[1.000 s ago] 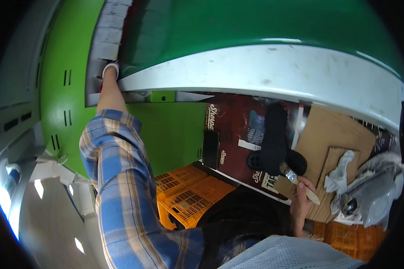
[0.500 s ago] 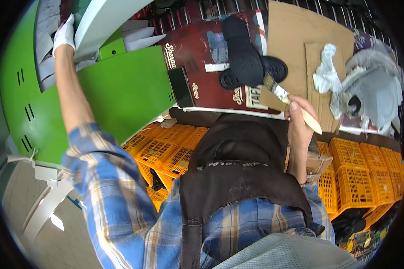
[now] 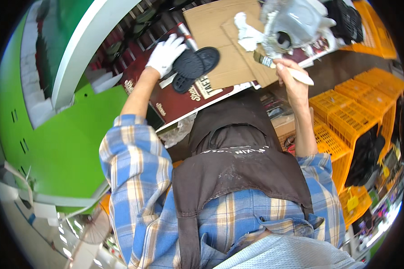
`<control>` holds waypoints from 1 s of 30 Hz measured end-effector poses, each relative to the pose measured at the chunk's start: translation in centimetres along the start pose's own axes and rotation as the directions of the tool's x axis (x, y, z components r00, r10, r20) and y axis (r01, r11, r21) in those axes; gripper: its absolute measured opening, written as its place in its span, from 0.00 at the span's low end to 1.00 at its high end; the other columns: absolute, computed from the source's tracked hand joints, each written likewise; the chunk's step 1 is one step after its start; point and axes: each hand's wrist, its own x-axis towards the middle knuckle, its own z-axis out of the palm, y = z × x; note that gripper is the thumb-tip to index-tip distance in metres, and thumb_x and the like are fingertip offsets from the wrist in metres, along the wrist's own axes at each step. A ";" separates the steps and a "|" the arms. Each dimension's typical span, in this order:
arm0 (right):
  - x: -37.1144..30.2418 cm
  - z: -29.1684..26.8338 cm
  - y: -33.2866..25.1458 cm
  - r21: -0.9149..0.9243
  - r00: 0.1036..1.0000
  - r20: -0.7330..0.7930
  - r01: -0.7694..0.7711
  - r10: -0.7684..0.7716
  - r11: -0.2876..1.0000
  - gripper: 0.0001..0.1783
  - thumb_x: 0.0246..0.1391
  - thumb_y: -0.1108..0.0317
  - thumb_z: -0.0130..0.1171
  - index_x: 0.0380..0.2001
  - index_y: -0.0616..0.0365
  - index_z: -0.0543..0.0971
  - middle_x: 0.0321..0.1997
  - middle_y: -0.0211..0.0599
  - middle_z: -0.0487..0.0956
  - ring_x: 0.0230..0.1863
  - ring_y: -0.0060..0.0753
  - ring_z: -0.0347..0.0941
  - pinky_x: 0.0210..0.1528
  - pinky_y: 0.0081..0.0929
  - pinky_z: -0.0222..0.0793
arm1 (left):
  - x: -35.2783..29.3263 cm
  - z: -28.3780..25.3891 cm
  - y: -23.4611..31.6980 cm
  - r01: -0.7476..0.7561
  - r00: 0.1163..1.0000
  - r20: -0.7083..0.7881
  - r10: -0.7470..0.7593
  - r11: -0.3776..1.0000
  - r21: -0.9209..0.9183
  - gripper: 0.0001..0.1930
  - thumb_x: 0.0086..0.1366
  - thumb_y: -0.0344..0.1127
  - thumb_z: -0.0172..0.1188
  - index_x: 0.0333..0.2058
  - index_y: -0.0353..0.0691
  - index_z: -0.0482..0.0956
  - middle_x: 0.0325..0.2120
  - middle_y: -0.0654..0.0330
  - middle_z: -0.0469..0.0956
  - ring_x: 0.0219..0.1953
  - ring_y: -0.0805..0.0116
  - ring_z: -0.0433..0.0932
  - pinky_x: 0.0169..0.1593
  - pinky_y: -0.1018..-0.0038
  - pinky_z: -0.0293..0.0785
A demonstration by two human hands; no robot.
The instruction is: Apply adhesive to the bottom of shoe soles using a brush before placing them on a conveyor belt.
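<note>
On the maroon sheet (image 3: 177, 105), black soles (image 3: 191, 65) lie overlapping at the left hand (image 3: 164, 53), its gloved fingers spread apart; whether they touch the soles, I cannot tell. Bare, the right hand (image 3: 294, 86) is clamped on 1 paintbrush (image 3: 303, 77), bristles near a pale plastic container (image 3: 297, 26). This seems a positioning step between brush strokes; the next move calls for steadying 1 sole.
</note>
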 end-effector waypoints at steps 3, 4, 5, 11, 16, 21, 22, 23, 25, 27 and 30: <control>1.2 -3.3 -0.4 0.020 0.992 -0.116 0.054 -0.051 0.998 0.13 0.53 0.65 0.57 0.37 0.64 0.79 0.22 0.23 0.73 0.21 0.11 0.64 0.24 0.12 0.59 | 0.5 -4.9 1.0 0.172 0.976 -0.081 -0.204 0.939 -0.299 0.24 0.46 0.34 0.60 0.45 0.40 0.72 0.46 0.52 0.72 0.50 0.52 0.69 0.47 0.65 0.70; 2.0 -4.0 -0.6 -0.078 0.981 -0.144 0.120 -0.130 0.990 0.12 0.53 0.66 0.57 0.36 0.65 0.79 0.25 0.28 0.77 0.24 0.15 0.69 0.27 0.15 0.64 | -0.2 -5.7 1.8 0.242 0.929 -0.172 -0.328 0.890 -0.387 0.25 0.47 0.37 0.61 0.46 0.38 0.71 0.44 0.50 0.73 0.49 0.52 0.70 0.47 0.66 0.70; 3.3 -4.7 0.5 -0.269 0.917 -0.149 0.323 -0.371 0.907 0.11 0.53 0.67 0.56 0.31 0.66 0.80 0.30 0.33 0.80 0.27 0.19 0.73 0.31 0.18 0.68 | -1.1 -6.5 2.5 0.297 0.861 -0.242 -0.448 0.827 -0.477 0.26 0.48 0.40 0.63 0.46 0.36 0.71 0.42 0.48 0.74 0.47 0.52 0.72 0.48 0.67 0.70; 8.6 -5.4 4.2 -0.490 0.951 -0.139 0.177 -0.277 0.854 0.12 0.48 0.61 0.57 0.26 0.60 0.81 0.26 0.37 0.81 0.26 0.29 0.77 0.32 0.23 0.70 | -3.7 -9.2 9.0 -0.194 0.831 0.367 -0.419 -0.835 -0.515 0.35 0.63 0.65 0.35 0.51 0.37 0.67 0.30 0.43 0.77 0.26 0.51 0.78 0.31 0.61 0.78; 9.2 -4.5 6.1 -0.636 0.952 -0.133 0.130 -0.274 0.761 0.12 0.48 0.60 0.59 0.30 0.57 0.81 0.24 0.38 0.81 0.24 0.27 0.77 0.30 0.23 0.71 | -1.8 -11.2 14.0 -0.263 0.908 0.226 -0.353 -0.899 -0.350 0.37 0.61 0.65 0.37 0.54 0.37 0.64 0.37 0.40 0.75 0.32 0.50 0.77 0.37 0.59 0.76; 6.3 -3.8 5.4 -0.210 0.954 -0.252 0.112 -0.165 0.971 0.12 0.47 0.62 0.62 0.31 0.60 0.81 0.23 0.30 0.80 0.21 0.16 0.72 0.24 0.16 0.68 | 0.8 -13.1 16.6 -0.325 0.873 0.265 -0.410 -0.893 -0.313 0.32 0.65 0.59 0.37 0.56 0.38 0.61 0.43 0.43 0.73 0.41 0.52 0.76 0.46 0.58 0.73; 5.6 -3.7 6.3 -0.099 0.950 -0.297 0.070 -0.097 0.993 0.12 0.48 0.63 0.62 0.32 0.61 0.81 0.23 0.30 0.79 0.21 0.16 0.72 0.24 0.14 0.68 | 1.2 -13.0 16.8 -0.325 0.894 0.203 -0.400 -0.889 -0.322 0.32 0.65 0.59 0.37 0.57 0.39 0.61 0.44 0.43 0.72 0.41 0.52 0.76 0.46 0.58 0.73; 4.9 -3.6 6.9 0.016 0.943 -0.331 0.031 -0.024 0.999 0.12 0.48 0.64 0.62 0.33 0.62 0.81 0.24 0.31 0.79 0.21 0.16 0.72 0.23 0.13 0.67 | 1.7 -12.6 16.7 -0.332 0.906 0.135 -0.401 -0.872 -0.359 0.32 0.65 0.60 0.37 0.56 0.39 0.61 0.44 0.44 0.72 0.42 0.53 0.75 0.46 0.58 0.73; 3.5 -4.0 7.5 0.055 0.941 -0.337 0.056 -0.034 0.997 0.13 0.50 0.65 0.62 0.35 0.63 0.80 0.25 0.32 0.79 0.22 0.16 0.73 0.23 0.12 0.67 | 2.4 -12.5 17.0 -0.344 0.897 0.162 -0.412 -0.879 -0.330 0.32 0.65 0.60 0.36 0.56 0.39 0.62 0.43 0.44 0.73 0.42 0.53 0.76 0.46 0.59 0.74; 2.4 -4.4 7.6 0.130 0.915 -0.401 0.101 -0.041 0.986 0.12 0.50 0.65 0.61 0.34 0.63 0.80 0.24 0.32 0.79 0.21 0.17 0.73 0.24 0.13 0.68 | 2.6 -13.2 17.1 -0.347 0.899 0.156 -0.410 -0.882 -0.319 0.32 0.65 0.61 0.35 0.55 0.39 0.62 0.42 0.44 0.74 0.40 0.54 0.76 0.44 0.60 0.75; 0.4 -4.5 5.4 0.173 0.902 -0.431 0.118 -0.033 0.978 0.12 0.51 0.65 0.61 0.34 0.63 0.79 0.23 0.31 0.77 0.20 0.16 0.71 0.23 0.14 0.67 | 2.7 -14.2 17.1 -0.335 0.920 0.091 -0.381 -0.885 -0.324 0.32 0.66 0.57 0.32 0.53 0.34 0.64 0.39 0.41 0.75 0.35 0.52 0.78 0.41 0.63 0.76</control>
